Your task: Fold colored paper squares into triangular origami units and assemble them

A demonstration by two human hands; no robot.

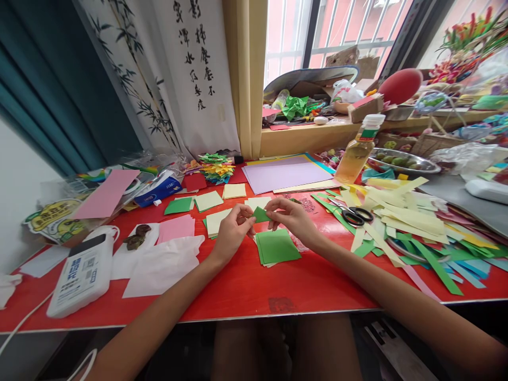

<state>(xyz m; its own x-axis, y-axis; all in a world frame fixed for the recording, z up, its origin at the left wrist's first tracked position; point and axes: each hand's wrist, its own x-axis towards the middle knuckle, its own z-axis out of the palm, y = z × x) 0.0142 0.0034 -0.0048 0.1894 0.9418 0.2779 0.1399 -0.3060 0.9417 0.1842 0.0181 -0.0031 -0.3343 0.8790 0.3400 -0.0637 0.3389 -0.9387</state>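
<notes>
Between my two hands is a small folded piece of green paper (261, 214), its top edge coming to a point. My left hand (237, 226) pinches its left side, fingers closed. On the right side, my right hand (289, 218) grips it between thumb and fingers. Just below the hands lies a stack of green paper squares (278, 247), with paler sheets peeking out underneath. Cream paper squares (217, 223) lie to the left of my left hand, and another cream square shows partly behind the folded paper.
Scissors (353, 214) rest at right among heaped paper strips (413, 217). A bottle of yellowish liquid (359, 151) stands behind them. Large lilac sheets (281, 173) lie at the back. On the left are a white power bank-like device (81, 275) and white tissue (164, 264) on the red table (222, 296).
</notes>
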